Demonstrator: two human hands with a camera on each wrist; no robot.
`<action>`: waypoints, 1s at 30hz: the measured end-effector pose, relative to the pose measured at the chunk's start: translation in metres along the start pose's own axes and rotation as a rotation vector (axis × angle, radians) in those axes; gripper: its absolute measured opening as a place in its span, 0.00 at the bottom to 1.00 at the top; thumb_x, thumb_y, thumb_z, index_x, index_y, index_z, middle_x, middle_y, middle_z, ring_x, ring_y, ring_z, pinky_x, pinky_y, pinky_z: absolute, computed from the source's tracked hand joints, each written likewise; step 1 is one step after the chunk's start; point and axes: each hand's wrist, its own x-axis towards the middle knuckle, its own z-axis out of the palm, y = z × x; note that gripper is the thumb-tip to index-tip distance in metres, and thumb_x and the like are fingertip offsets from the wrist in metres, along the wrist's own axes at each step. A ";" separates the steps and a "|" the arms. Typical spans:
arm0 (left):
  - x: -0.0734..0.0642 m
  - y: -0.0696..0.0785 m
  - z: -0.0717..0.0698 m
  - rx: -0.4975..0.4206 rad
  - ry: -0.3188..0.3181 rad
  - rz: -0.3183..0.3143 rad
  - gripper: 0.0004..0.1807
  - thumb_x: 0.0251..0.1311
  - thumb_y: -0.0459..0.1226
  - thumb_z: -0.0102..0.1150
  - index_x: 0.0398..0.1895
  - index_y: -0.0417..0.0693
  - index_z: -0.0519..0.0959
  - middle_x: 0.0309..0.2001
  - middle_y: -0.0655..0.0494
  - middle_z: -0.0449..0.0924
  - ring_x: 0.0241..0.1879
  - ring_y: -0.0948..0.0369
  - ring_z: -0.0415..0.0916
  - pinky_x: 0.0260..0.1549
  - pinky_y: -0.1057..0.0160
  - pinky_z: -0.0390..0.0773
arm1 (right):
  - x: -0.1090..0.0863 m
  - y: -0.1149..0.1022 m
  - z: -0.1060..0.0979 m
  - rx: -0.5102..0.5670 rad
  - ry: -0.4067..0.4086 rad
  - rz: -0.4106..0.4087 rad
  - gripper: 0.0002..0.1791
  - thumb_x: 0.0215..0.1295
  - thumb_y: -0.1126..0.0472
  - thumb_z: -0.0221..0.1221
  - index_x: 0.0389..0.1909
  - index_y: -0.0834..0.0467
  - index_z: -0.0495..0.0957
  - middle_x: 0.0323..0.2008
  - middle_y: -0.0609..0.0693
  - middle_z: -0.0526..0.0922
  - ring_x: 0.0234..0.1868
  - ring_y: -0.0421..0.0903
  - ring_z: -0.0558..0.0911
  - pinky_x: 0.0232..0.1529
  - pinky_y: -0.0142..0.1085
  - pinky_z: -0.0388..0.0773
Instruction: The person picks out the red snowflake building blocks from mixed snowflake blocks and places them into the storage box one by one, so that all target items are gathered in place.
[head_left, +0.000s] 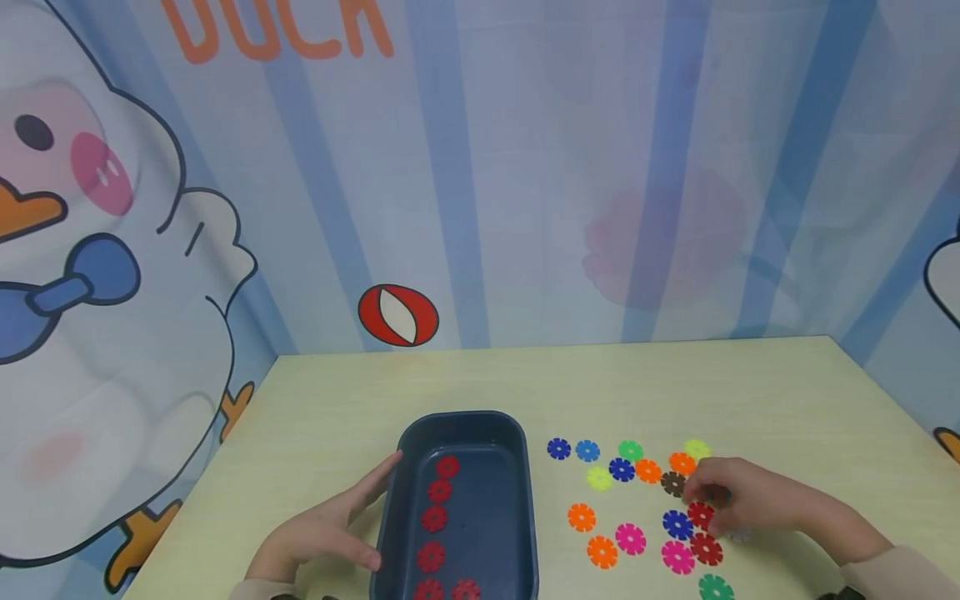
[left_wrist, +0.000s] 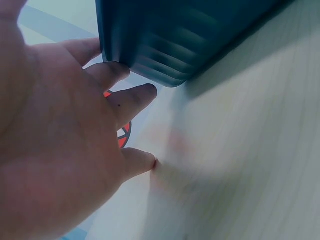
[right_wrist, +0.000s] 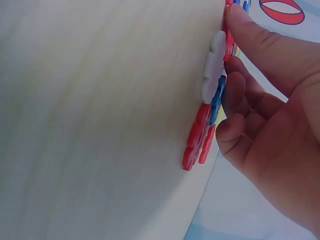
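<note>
Clock directions from the middle of the head view, nearest first. Cut off by the bottom edge, between four and five o'clock: a green disc (head_left: 716,587), flower-shaped. At six, also cropped: a dark blue tray (head_left: 531,500) with six red discs (head_left: 434,518) in view, five in a column toward its nine-o'clock wall and a sixth beside the nearest. At seven: left hand (head_left: 318,529), spread wide with fingers extended, touching that wall from outside. At five: two orange discs (head_left: 602,552) and a pink disc (head_left: 630,539). At four: right hand (head_left: 750,498), with fingers bent over a loose red disc (head_left: 701,518) and a narrow gap from thumb to fingers; cannot tell a firm pinch from a light touch. Just beside, clearer in the right wrist view: a whitish disc (right_wrist: 214,67). By the fingertips: a brown disc (head_left: 672,483). Farther, from five round to four: a scatter of blue, orange, green and yellow discs (head_left: 622,470). Beneath everything: a pale table (head_left: 337,400). Behind: a blue-striped backdrop (head_left: 525,167), with a printed ball (head_left: 398,315) and white duck (head_left: 150,350) at nine.
</note>
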 end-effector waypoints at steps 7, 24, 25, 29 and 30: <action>0.000 0.001 0.000 -0.011 0.002 -0.013 0.61 0.49 0.50 0.71 0.78 0.60 0.38 0.78 0.47 0.35 0.74 0.40 0.36 0.64 0.30 0.40 | 0.002 0.000 -0.001 -0.033 -0.023 0.015 0.15 0.49 0.62 0.71 0.39 0.50 0.81 0.34 0.43 0.75 0.34 0.39 0.70 0.34 0.29 0.72; 0.000 0.000 0.000 -0.035 0.006 -0.025 0.61 0.48 0.49 0.73 0.78 0.62 0.39 0.77 0.47 0.36 0.74 0.40 0.35 0.63 0.28 0.38 | 0.005 -0.002 0.000 0.000 -0.043 -0.004 0.15 0.49 0.66 0.69 0.35 0.51 0.77 0.30 0.43 0.75 0.31 0.40 0.71 0.32 0.30 0.71; 0.000 0.000 0.000 -0.036 0.007 -0.027 0.61 0.48 0.49 0.73 0.78 0.62 0.39 0.77 0.47 0.36 0.74 0.40 0.35 0.63 0.28 0.38 | 0.005 -0.002 0.000 0.005 -0.044 -0.009 0.14 0.50 0.66 0.69 0.35 0.51 0.77 0.30 0.43 0.75 0.31 0.39 0.71 0.32 0.30 0.72; 0.000 0.000 0.001 -0.033 0.011 -0.029 0.61 0.48 0.49 0.73 0.78 0.63 0.39 0.78 0.47 0.36 0.74 0.40 0.35 0.63 0.28 0.38 | 0.005 -0.003 -0.001 0.012 -0.043 -0.021 0.13 0.52 0.67 0.68 0.35 0.51 0.77 0.30 0.42 0.75 0.31 0.39 0.72 0.32 0.30 0.72; 0.000 0.000 0.001 -0.033 0.012 -0.028 0.61 0.48 0.49 0.73 0.78 0.63 0.39 0.78 0.47 0.36 0.74 0.40 0.35 0.63 0.28 0.38 | 0.005 -0.003 -0.001 0.013 -0.044 -0.027 0.12 0.52 0.67 0.68 0.34 0.51 0.76 0.30 0.42 0.76 0.30 0.38 0.72 0.32 0.30 0.73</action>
